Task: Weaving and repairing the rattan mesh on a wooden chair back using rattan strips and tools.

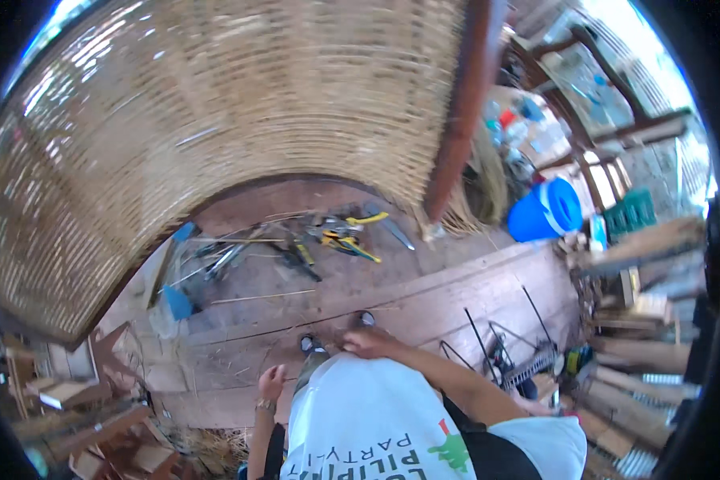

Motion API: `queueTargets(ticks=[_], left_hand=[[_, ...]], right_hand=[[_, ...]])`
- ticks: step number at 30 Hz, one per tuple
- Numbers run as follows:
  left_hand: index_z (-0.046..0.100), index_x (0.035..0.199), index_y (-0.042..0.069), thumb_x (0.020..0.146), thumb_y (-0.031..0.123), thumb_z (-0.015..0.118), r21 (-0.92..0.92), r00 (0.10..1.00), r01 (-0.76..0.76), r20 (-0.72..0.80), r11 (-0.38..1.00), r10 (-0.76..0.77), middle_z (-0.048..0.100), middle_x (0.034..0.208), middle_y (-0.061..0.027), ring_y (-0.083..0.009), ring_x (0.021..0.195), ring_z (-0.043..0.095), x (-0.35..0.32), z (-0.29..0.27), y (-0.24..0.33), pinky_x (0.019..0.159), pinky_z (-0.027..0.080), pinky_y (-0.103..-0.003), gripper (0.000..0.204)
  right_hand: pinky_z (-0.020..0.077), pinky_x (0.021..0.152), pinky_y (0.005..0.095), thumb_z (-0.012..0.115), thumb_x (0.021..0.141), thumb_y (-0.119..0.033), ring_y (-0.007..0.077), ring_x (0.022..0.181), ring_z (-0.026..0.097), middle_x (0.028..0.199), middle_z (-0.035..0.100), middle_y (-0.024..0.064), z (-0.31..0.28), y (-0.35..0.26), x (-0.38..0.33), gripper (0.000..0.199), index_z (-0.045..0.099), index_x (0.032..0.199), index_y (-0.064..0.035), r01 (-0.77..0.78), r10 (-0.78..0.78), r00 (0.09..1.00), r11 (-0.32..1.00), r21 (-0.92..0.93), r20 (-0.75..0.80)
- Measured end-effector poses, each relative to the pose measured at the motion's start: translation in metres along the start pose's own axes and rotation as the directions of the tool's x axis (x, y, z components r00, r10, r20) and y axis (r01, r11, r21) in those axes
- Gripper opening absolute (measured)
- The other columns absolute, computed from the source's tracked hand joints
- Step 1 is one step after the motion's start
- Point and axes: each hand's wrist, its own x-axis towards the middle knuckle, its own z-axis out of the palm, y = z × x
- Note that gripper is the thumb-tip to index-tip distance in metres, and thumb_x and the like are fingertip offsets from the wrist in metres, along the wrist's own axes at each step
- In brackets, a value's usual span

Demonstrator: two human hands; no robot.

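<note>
Lower centre: our right hand [366,342] rests fingers-down on the wooden floor [456,296], pinching nothing. Our left hand [271,382] hangs loosely curled, empty. Pliers [346,233] and other tools lie mid-frame (beneath the big woven basket [200,120]), well apart.

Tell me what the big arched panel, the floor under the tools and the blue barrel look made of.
The arched panel looks like woven split bamboo or rattan: pale tan strips in tight rows, matte. The floor seems bare weathered wood, with long plank seams and a dusty reddish-brown surface. The blue barrel looks like smooth moulded plastic, uniform in colour with a slight sheen.
</note>
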Motion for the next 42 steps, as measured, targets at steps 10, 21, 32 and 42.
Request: queueTargets(ticks=[10, 21, 32, 42], left_hand=[[0.062, 0.196, 0.015, 0.13, 0.083, 0.056, 0.306, 0.757, -0.15, 0.647, 0.94, -0.09, 0.059, 0.202, -0.014, -0.0346, 0.183, 0.057, -0.041, 0.011, -0.019, 0.155, 0.038, -0.05, 0.095], [0.069, 0.185, 0.004, 0.136, 0.058, 0.058, 0.32, 0.915, -0.173, 0.402, 0.931, 0.032, 0.077, 0.181, -0.0269, -0.0406, 0.156, 0.079, -0.313, 0.019, -0.142, 0.135, 0.059, -0.051, 0.073], [0.08, 0.172, 0.015, 0.117, 0.056, 0.08, 0.119, 0.85, 0.452, -0.358, 0.884, -0.386, 0.084, 0.162, -0.0308, -0.0499, 0.147, 0.081, -0.28, 0.144, -0.126, 0.129, 0.066, -0.061, 0.068], [0.081, 0.147, 0.005, 0.113, 0.041, 0.095, 0.166, 0.703, -0.012, -0.7, 0.986, 0.126, 0.086, 0.137, -0.0248, -0.049, 0.127, 0.083, -0.074, 0.008, 0.023, 0.11, 0.07, -0.06, 0.052]], right_hand=[[0.0663, 0.114, 0.057, 0.082, 0.123, -0.046, 0.0462, 0.13, 0.086, 0.133, 0.092, 0.0248, 0.097, -0.001, 0.032, 0.046, 0.093, 0.135, -0.0024, 0.084, -0.085, 0.996, 0.995, -0.052, -0.004], [0.0653, 0.117, 0.046, 0.075, 0.128, -0.049, 0.0234, 0.13, 0.084, 0.139, 0.095, 0.0135, 0.027, 0.096, 0.001, 0.054, 0.092, 0.156, -0.0064, -0.188, 0.203, 0.721, 0.978, -0.096, 0.662], [0.0693, 0.1, 0.0522, 0.091, 0.115, -0.039, 0.0356, 0.114, 0.092, 0.116, 0.092, 0.0222, -0.031, 0.105, 0.013, 0.037, 0.089, 0.128, -0.0042, 0.014, 0.008, 0.998, 0.949, -0.315, 0.069], [0.0681, 0.105, 0.0526, 0.09, 0.118, -0.031, 0.0443, 0.129, 0.084, 0.142, 0.086, 0.0228, -0.073, -0.009, 0.088, 0.041, 0.084, 0.151, -0.0072, 0.011, -0.1, 0.885, 0.981, -0.195, -0.454]])
